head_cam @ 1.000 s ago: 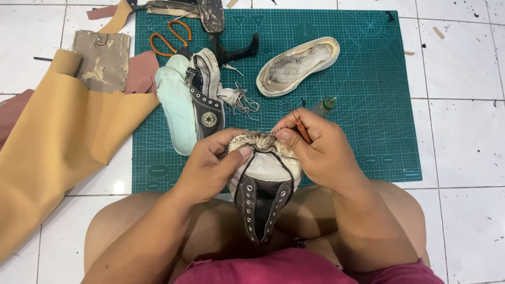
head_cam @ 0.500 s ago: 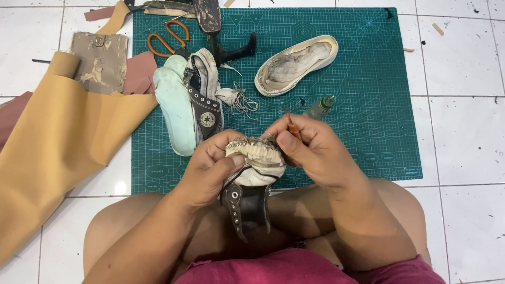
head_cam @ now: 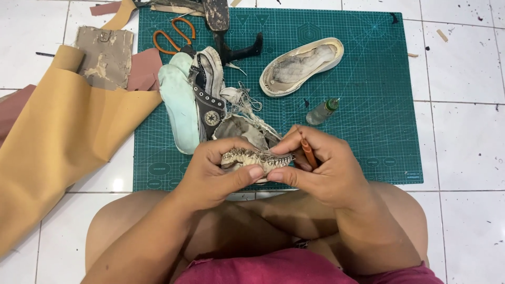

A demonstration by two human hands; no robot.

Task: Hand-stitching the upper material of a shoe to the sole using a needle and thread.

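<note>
My left hand [head_cam: 218, 171] grips a worn canvas shoe upper [head_cam: 252, 156] by its frayed, stitched lower edge, held over my lap. My right hand [head_cam: 321, 168] pinches the same edge from the right and also holds a slim orange tool [head_cam: 306, 150] between its fingers. The rest of the upper is hidden behind my hands. Just beyond them on the green cutting mat [head_cam: 368, 79] lies another taken-apart dark sneaker upper [head_cam: 208, 97] with a pale mint insole [head_cam: 179, 108] beside it.
A detached white rubber sole [head_cam: 301, 66] lies at the mat's far middle, a small clear bottle [head_cam: 321, 111] near my right hand. Orange-handled scissors [head_cam: 173, 37] and a dark shoe last stand [head_cam: 226, 31] sit at the far left. Tan leather sheets [head_cam: 58, 142] cover the tiled floor on the left.
The shoe upper has been turned: its dark eyelet strip, which hung down toward my lap, is gone from sight and the frayed edge now faces up between both hands.
</note>
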